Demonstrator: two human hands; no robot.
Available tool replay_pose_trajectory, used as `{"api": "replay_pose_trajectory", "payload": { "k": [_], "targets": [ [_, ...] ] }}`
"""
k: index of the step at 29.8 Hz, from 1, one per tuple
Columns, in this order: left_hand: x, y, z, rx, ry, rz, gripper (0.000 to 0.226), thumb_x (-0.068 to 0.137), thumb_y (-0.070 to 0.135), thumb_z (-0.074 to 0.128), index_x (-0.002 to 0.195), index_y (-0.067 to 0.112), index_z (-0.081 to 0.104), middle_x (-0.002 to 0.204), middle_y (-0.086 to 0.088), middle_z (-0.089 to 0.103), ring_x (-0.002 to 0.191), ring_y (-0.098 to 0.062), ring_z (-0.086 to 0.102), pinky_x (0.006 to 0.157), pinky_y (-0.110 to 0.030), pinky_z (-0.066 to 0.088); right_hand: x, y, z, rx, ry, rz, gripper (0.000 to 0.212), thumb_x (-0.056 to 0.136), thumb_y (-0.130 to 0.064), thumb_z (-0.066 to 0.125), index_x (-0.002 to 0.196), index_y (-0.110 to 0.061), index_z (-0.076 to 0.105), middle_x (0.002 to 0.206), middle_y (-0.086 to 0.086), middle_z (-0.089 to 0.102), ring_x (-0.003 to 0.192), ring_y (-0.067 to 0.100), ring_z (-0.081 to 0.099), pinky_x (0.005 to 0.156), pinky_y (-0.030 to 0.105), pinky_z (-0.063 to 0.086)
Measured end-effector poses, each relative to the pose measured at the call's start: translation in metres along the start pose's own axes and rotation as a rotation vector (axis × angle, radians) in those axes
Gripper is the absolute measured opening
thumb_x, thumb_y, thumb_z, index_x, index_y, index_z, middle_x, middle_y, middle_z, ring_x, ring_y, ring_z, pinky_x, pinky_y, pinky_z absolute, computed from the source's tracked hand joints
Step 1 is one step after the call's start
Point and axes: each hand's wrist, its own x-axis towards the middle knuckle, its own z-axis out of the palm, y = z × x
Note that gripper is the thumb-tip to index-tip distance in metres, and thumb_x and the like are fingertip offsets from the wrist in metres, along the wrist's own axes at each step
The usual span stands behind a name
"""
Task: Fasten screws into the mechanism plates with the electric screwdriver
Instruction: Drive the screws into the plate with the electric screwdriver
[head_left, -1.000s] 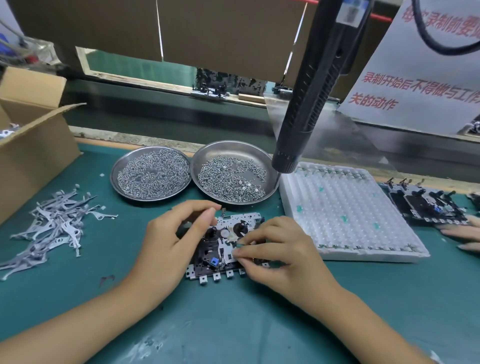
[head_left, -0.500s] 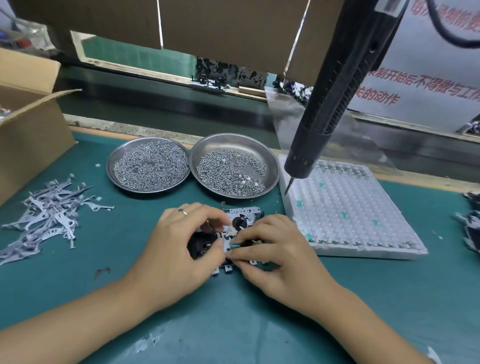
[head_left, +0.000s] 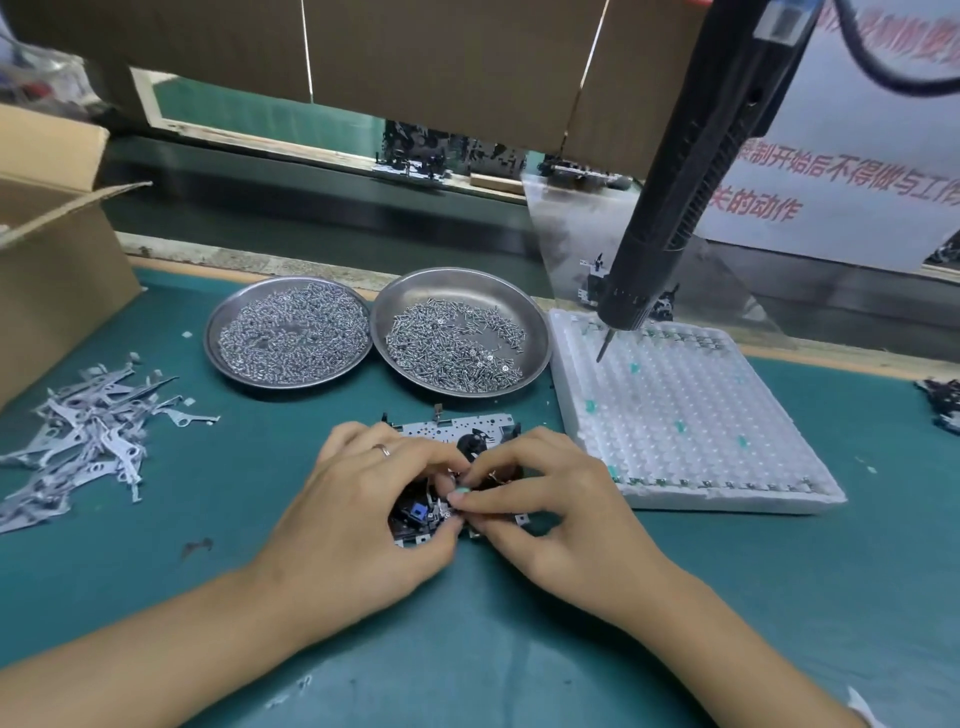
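Mechanism plate (head_left: 457, 434): lies flat on the green mat (head_left: 519, 649), near centre, its long axis running left–right; the far metal edge shows, the near half is largely covered by fingers.
Left hand (head_left: 363, 514): on the left half of the plate, fingers curled over its top, thumb at the near edge — it grips the plate.
Right hand (head_left: 550, 512): on the right half, index finger and thumb drawn together at the plate's middle, pinching a small part; whether that part is a screw cannot be told.
Electric screwdriver (head_left: 691, 171): hangs unheld, far and to the right of both hands, body tilted, bit tip over the far left corner of the white tray (head_left: 701, 415).
Governing relation: the driver stands up and to the right of the plate, well apart from it; the right hand is the nearer of the two.
Screw supply: left dish (head_left: 288, 332) and right dish (head_left: 460, 332) sit side by side just beyond the plate, both holding loose screws; the right dish is nearer the right hand.
Step in hand, as judged: seating or aligning a small part on the plate; no driving is under way.
Next move, as judged: the right hand would free itself and reach up and right for the driver while the left keeps the plate steady.
Risk, as judged: the plate may shift once one hand lets go.
Other items: metal levers (head_left: 88, 436) heaped at near left; cardboard box (head_left: 52, 260) at far left.
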Motion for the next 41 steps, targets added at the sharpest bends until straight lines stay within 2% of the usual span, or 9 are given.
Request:
{"api": "replay_pose_trajectory", "payload": {
  "k": [2,5,7,9,13,21,27,34,41],
  "targets": [
    [0.000,0.000,0.001,0.008,0.005,0.006,0.029,0.069,0.039,0.058,0.091,0.025,0.069,0.079,0.023,0.062,0.082,0.001,0.051,0.085,-0.029,0.036,-0.001,-0.002,-0.001,-0.014,0.072,-0.011,0.015,0.077,-0.011,0.073,0.090,-0.016,0.079,0.088,-0.001,0.068,0.079,0.013,0.057,0.073,0.032,0.047],
    [-0.001,-0.001,0.002,0.010,0.013,0.015,0.024,0.070,0.040,0.058,0.084,0.026,0.071,0.078,0.023,0.062,0.079,-0.001,0.051,0.084,-0.031,0.036,0.004,-0.006,-0.012,-0.043,0.456,0.004,0.017,0.082,-0.011,0.066,0.098,-0.009,0.072,0.085,0.005,0.062,0.079,0.015,0.059,0.076,0.022,0.047],
    [-0.002,-0.002,0.002,-0.013,0.018,0.006,0.022,0.070,0.041,0.059,0.082,0.027,0.071,0.077,0.024,0.061,0.079,0.001,0.050,0.085,-0.030,0.036,0.017,-0.005,-0.027,-0.052,0.733,0.090,0.031,0.085,-0.018,0.062,0.116,-0.012,0.059,0.096,0.005,0.056,0.089,0.016,0.055,0.084,0.023,0.043],
    [-0.002,-0.003,0.002,-0.028,0.019,0.003,0.021,0.070,0.042,0.059,0.081,0.028,0.071,0.076,0.024,0.061,0.079,0.003,0.050,0.085,-0.029,0.036,0.038,0.000,-0.048,0.015,0.840,0.217,0.055,0.085,-0.024,0.064,0.134,-0.018,0.040,0.111,0.003,0.050,0.103,0.015,0.052,0.094,0.030,0.042],
    [-0.001,-0.005,0.002,-0.043,0.011,-0.002,0.022,0.068,0.044,0.060,0.080,0.030,0.071,0.074,0.024,0.062,0.078,0.002,0.049,0.085,-0.027,0.035,0.090,0.005,-0.078,0.232,0.712,0.318,0.086,0.084,-0.027,0.070,0.150,-0.020,0.015,0.112,-0.007,0.058,0.102,-0.003,0.056,0.093,0.015,0.043],
    [0.003,-0.004,0.002,-0.085,-0.003,-0.006,0.021,0.065,0.045,0.061,0.081,0.035,0.070,0.075,0.032,0.057,0.079,0.002,0.049,0.086,-0.023,0.034,0.120,-0.014,-0.058,0.410,0.819,0.231,0.054,0.088,-0.014,0.063,0.133,-0.015,0.033,0.078,-0.014,0.054,0.067,0.001,0.057,0.063,0.020,0.051],
    [0.004,-0.005,0.001,-0.094,0.001,-0.025,0.022,0.064,0.045,0.061,0.081,0.034,0.071,0.073,0.029,0.058,0.080,0.000,0.050,0.088,-0.023,0.034,0.084,-0.046,-0.034,0.823,0.700,0.119,0.024,0.085,-0.019,0.065,0.091,-0.017,0.041,0.057,0.006,0.049,0.038,0.023,0.047,0.044,0.026,0.041],
    [0.003,-0.004,0.002,-0.092,0.024,-0.004,0.019,0.058,0.031,0.075,0.076,0.029,0.070,0.073,0.038,0.047,0.077,0.000,0.049,0.083,-0.023,0.035,0.068,-0.061,-0.013,0.969,0.638,0.094,0.025,0.080,-0.023,0.059,0.100,-0.019,0.045,0.049,0.000,0.047,0.033,0.020,0.042,0.043,0.022,0.038],
    [0.003,-0.005,0.002,-0.099,0.018,0.002,0.019,0.062,0.042,0.062,0.075,0.029,0.068,0.072,0.038,0.045,0.074,-0.005,0.049,0.081,-0.022,0.035,0.067,-0.058,-0.001,0.972,0.657,0.148,0.030,0.080,-0.024,0.059,0.105,-0.016,0.044,0.050,-0.001,0.047,0.035,0.020,0.042,0.044,0.023,0.038]
  ]
}}
